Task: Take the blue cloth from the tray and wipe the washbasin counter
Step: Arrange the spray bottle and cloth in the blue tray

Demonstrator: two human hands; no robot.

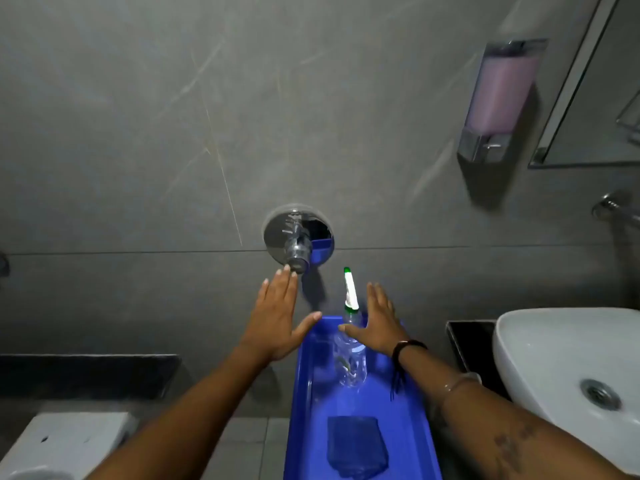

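I see both hands spread flat, fingers wide, holding nothing: left hand (277, 323) beside the blue tray (412, 427), right hand (379, 323) above it. The folded blue cloth (356, 446) lies in the tray, near a spray bottle (349, 358).

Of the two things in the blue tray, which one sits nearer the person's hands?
The clear spray bottle, standing at the tray's far end beside the right hand; the folded blue cloth lies nearer the camera, untouched.

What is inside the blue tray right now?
The blue tray holds a folded blue cloth near the front and a clear spray bottle farther back. The right hand covers part of the tray's far end.
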